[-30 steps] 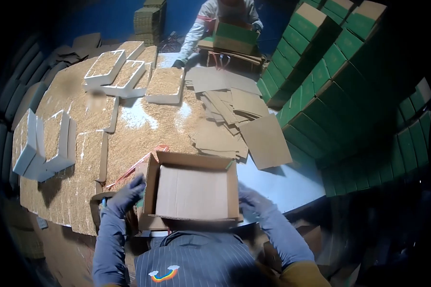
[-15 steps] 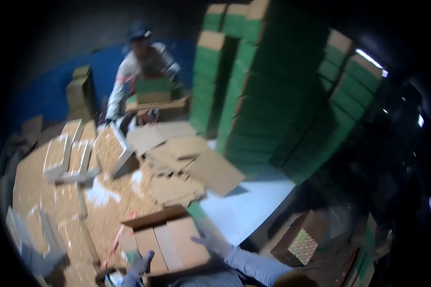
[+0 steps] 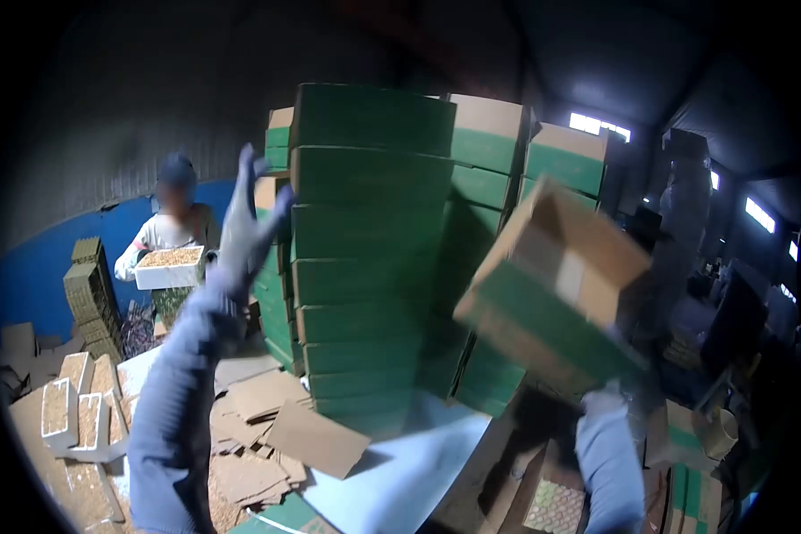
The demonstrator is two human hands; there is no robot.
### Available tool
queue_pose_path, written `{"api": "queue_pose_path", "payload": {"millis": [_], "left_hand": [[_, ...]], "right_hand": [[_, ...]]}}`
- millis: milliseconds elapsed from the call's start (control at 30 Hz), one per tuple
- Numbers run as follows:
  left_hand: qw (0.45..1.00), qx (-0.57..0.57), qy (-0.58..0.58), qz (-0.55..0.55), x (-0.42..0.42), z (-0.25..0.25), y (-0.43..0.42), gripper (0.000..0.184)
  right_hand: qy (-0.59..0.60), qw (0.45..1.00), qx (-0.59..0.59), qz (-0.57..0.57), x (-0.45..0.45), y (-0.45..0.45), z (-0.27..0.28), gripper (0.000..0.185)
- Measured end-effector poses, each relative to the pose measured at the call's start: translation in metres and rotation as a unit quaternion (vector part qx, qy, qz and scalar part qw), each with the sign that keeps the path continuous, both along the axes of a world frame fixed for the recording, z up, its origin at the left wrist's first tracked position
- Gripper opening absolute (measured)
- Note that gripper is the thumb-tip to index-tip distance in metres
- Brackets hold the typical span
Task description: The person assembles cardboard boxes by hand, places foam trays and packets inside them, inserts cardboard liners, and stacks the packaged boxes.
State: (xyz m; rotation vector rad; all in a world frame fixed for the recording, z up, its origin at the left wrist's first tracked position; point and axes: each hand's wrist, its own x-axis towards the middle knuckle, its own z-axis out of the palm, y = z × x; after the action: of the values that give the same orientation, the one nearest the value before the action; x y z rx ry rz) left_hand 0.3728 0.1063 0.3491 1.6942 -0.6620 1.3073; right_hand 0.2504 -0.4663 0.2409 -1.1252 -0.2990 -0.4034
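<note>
My left hand [image 3: 247, 230], in a pale glove, is raised with its fingers spread and nothing in it. It is close to the left edge of a tall stack of green and brown cardboard boxes [image 3: 369, 233]; whether it touches them I cannot tell. On the right, my gloved right hand [image 3: 607, 400] grips the lower edge of an open cardboard box [image 3: 543, 316]. That box is tilted in the air, blurred, with its bare brown inside showing. The fingers of the right hand are partly hidden by the box.
Behind the table, a person [image 3: 173, 222] holds a white foam tray [image 3: 171, 271] of tan loose material. More filled white trays [image 3: 60, 414] and flat cardboard pieces [image 3: 319, 440] lie on the table. A carton with patterned contents [image 3: 554, 505] stands low at the right.
My view has swung up and right. The open box has been lifted off the table into the air by my right hand. My left hand has risen beside the stack. The person now holds a foam tray.
</note>
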Motion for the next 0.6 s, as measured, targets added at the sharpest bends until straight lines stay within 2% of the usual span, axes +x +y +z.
{"api": "queue_pose_path", "payload": {"millis": [67,133,200,233,267,367,467,567,600], "left_hand": [[0.995,-0.084,-0.040,-0.041,0.073,0.053,-0.004,0.093],[0.990,-0.097,0.012,-0.106,0.100,0.072,-0.015,0.087],[0.999,-0.046,-0.024,-0.011,0.124,0.070,-0.015,0.078],[0.999,-0.049,-0.020,-0.007,0.122,0.066,-0.015,0.072],[0.996,-0.064,-0.011,-0.063,0.135,0.063,-0.008,0.065],[0.988,-0.069,0.019,-0.137,0.123,0.063,-0.007,0.047],[0.991,-0.087,0.045,-0.094,0.104,0.063,-0.015,0.052],[0.976,-0.130,0.117,-0.132,0.097,0.059,-0.006,0.060],[0.957,-0.152,0.152,-0.196,0.091,0.059,-0.006,0.062]], "right_hand": [[-0.065,0.997,-0.023,0.019,0.049,-0.011,0.091,0.056],[-0.114,0.992,-0.041,0.044,0.098,-0.008,0.165,0.057],[-0.145,0.986,-0.048,0.069,0.148,0.008,0.219,0.057],[-0.153,0.984,-0.051,0.079,0.171,0.019,0.238,0.058],[-0.157,0.982,-0.051,0.089,0.194,0.033,0.252,0.058],[-0.153,0.981,-0.045,0.109,0.252,0.078,0.276,0.059],[-0.136,0.982,-0.041,0.128,0.290,0.122,0.274,0.060],[-0.115,0.983,-0.045,0.140,0.316,0.165,0.264,0.061],[-0.108,0.983,-0.049,0.141,0.322,0.177,0.260,0.061]]}}
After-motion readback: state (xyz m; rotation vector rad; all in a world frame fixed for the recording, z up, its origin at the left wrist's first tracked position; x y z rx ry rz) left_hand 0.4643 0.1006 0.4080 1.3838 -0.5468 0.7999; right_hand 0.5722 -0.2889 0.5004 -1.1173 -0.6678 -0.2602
